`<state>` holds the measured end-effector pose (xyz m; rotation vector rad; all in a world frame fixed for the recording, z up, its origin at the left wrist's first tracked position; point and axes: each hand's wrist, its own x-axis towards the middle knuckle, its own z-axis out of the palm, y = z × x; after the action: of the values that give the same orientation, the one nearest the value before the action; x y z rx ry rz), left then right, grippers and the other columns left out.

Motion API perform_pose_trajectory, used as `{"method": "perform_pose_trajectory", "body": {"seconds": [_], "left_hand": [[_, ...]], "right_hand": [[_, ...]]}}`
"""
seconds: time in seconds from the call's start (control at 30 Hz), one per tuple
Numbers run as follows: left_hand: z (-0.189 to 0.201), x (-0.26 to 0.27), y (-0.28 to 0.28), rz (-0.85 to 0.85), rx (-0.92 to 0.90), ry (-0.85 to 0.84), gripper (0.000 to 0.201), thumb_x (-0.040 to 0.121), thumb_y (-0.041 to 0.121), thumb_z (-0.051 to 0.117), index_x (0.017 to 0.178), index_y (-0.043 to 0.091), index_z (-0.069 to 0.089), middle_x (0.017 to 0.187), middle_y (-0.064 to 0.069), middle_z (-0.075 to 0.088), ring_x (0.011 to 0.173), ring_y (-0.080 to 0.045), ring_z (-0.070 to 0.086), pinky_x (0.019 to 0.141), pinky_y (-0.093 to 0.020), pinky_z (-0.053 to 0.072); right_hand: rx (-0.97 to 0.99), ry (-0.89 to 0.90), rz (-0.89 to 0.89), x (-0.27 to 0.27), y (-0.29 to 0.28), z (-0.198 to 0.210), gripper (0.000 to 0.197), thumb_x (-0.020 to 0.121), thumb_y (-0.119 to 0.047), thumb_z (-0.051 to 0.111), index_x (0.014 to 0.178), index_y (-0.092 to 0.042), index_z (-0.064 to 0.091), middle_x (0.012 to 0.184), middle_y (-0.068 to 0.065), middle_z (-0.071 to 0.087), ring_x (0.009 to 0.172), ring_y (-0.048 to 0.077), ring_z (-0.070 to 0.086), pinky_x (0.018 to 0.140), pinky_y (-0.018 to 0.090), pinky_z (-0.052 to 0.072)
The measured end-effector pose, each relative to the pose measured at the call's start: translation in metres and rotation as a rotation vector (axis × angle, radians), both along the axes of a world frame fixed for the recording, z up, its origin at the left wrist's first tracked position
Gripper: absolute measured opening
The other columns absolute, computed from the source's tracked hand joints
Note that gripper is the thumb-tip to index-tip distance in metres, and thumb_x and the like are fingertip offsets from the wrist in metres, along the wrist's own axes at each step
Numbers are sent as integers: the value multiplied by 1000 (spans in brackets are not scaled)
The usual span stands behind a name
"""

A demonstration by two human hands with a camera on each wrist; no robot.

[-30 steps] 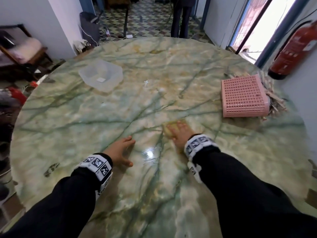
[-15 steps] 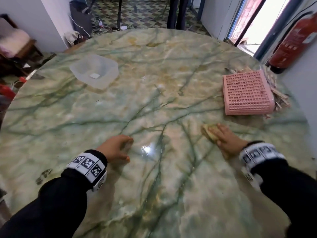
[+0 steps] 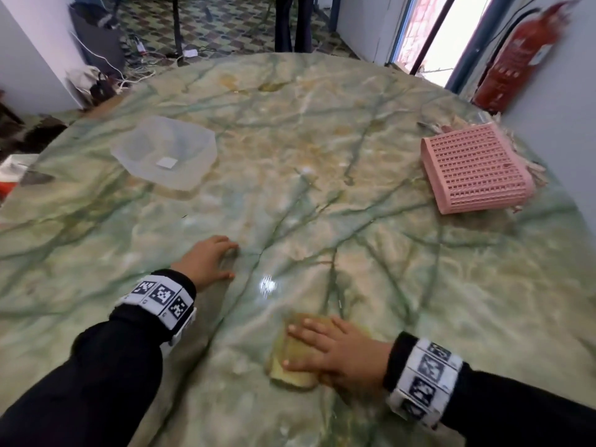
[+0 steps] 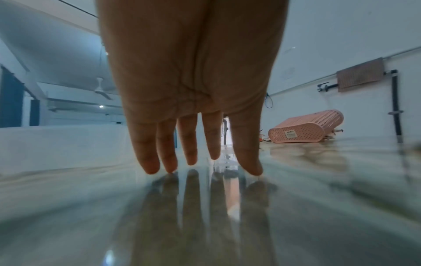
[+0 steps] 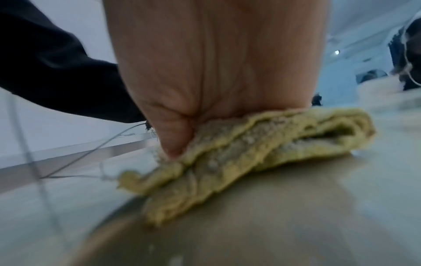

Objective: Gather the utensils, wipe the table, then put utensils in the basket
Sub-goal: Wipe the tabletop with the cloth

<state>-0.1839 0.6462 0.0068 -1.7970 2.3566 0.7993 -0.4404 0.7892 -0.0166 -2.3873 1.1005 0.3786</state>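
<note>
The right hand [image 3: 335,353] lies flat on a folded yellow cloth [image 3: 292,353], fingers straight and together, pressing it onto the counter [image 3: 322,130] at the near edge. In the right wrist view the thumb [image 5: 173,136] bears down on the cloth's [image 5: 250,144] edge.

The left hand [image 3: 206,262] rests to the left of the cloth and a little farther out, holding nothing. Its fingers [image 4: 246,153] are spread and slightly bent, with the tips touching the glossy green marble.

A clear plastic bowl [image 3: 164,153] stands on the far left part of the counter, well apart from both hands.

The pink basket [image 3: 474,169] lies tipped on its side at the far right edge. Utensils [image 3: 535,169] lie heaped just behind it; what kind they are is too blurred to tell.

A red fire extinguisher [image 3: 512,56] hangs on the wall beyond the basket.
</note>
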Motion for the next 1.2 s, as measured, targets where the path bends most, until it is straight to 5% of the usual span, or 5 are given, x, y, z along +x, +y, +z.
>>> {"method": "perform_pose_trajectory", "body": {"seconds": [0.13,0.43,0.87,1.0,1.2], "left_hand": [[-2,6,-15,-80,64,12,85,74,24,77,144,14,30,155,-10,19,142,-22,22,113,-23,17],[-12,12,-23,-105,71,11,88,75,27,76,146,18,25,157,-1,11,144,-15,16,114,-23,16],[-5,18,-29,-95,139,11,93,70,20,80,146,21,25,157,3,11,144,-14,16,110,-19,15],[-7,18,-27,-87,145,14,93,71,21,79,146,23,24,157,5,10,144,-14,14,112,-21,13],[-5,17,-27,-66,160,13,94,71,20,79,146,22,24,157,4,9,145,-16,12,114,-24,12]], "right_hand": [[-6,37,60,-70,-8,-4,55,94,-52,24,111,-79,-21,145,-16,-29,140,6,-13,115,40,9],[-213,226,-806,-113,-240,-11,64,93,-33,39,149,-25,11,156,21,3,144,36,9,118,38,12],[-27,-9,318,-15,-56,-4,59,81,-41,19,140,-46,15,154,1,0,143,31,17,103,62,25],[-65,33,124,-94,-102,-10,52,97,-50,11,147,-38,10,140,25,42,125,39,45,95,49,38],[-152,212,-625,-111,-262,-7,67,95,-40,39,149,-19,6,154,25,2,144,37,7,116,34,10]]}}
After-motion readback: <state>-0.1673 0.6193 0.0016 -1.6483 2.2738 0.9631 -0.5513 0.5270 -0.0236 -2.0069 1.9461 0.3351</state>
